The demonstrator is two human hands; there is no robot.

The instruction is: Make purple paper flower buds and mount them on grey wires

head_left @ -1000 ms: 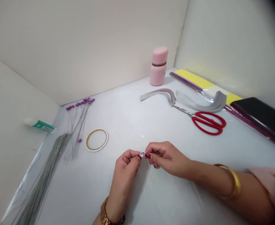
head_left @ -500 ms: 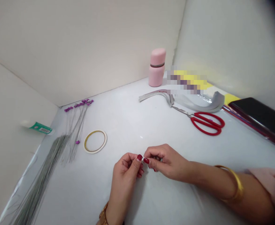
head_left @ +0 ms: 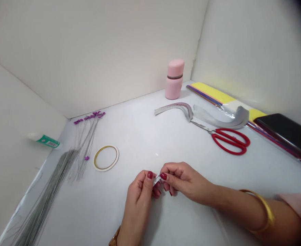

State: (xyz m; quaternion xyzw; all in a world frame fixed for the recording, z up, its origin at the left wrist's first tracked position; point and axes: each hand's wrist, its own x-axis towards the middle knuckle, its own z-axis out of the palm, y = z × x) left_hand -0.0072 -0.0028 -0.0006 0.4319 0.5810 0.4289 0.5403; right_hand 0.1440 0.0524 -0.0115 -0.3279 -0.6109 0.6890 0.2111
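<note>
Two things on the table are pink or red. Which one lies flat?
The red scissors lie flat on the table, at the right. The pink bottle stands upright at the back wall.

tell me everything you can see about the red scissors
The red scissors lie flat on the white table, to the right and far from both hands. The two looped handles look like red plastic and point right; the metal blades look closed and point left, their tips running under the curled grey strips. Nothing else touches them.
</note>
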